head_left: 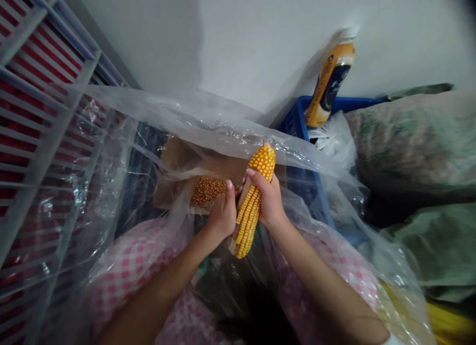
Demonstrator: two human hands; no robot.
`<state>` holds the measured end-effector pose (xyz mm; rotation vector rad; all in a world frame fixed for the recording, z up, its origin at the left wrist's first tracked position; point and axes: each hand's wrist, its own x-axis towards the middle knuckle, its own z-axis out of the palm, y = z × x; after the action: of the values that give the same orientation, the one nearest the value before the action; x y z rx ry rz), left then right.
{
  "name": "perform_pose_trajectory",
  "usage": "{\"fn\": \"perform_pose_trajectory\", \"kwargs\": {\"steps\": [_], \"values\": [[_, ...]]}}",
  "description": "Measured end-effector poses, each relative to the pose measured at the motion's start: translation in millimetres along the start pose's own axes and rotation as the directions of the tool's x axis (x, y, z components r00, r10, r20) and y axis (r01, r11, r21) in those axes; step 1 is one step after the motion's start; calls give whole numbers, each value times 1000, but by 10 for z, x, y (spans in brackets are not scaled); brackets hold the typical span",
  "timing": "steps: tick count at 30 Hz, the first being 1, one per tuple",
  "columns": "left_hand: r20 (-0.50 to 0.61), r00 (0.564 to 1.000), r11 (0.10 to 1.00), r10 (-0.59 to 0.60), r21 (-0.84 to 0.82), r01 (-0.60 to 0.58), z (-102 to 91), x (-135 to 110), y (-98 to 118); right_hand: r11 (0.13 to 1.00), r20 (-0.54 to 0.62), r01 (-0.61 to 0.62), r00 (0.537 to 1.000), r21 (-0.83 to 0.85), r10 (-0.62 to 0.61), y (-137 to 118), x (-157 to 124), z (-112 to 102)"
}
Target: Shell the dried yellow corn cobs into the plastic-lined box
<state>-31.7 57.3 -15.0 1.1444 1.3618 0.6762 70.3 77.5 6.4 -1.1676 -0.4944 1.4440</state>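
An ear of corn (250, 218), yellow and tilted with its tip up and to the right, is in front of me. Along its left side a strip is bare of kernels. My right hand (270, 195) is wrapped round its upper half, thumb lying across the front. Against the lower left side, my left hand (224, 211) is closed with its thumb up; its fingers are mostly hidden, and I cannot tell if loose kernels are in them. Behind my left hand, loose corn kernels (206, 189) lie in a heap inside a cardboard box (174, 159).
Clear plastic sheeting (223, 122) drapes round the box and over my lap. A slatted plastic crate (48, 117) stands left. At right, a blue basket (303, 118) holds a drink bottle (332, 82) and a white plastic bag (336, 142). A stuffed sack (416, 142) lies beyond.
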Motion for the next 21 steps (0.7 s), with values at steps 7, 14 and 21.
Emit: {"fn": "perform_pose_trajectory", "kwargs": {"steps": [7,14,21], "values": [[26,988,983,-154,-100,156,-171,132,200,1000,-34,15,999,2,-15,-39,51,3],[0,999,995,-47,-89,46,-71,99,143,965,-52,176,981,-192,-189,112,24,32],[-181,983,999,33,-5,-35,71,61,36,954,-75,177,977,-241,-200,192,-34,55]]}}
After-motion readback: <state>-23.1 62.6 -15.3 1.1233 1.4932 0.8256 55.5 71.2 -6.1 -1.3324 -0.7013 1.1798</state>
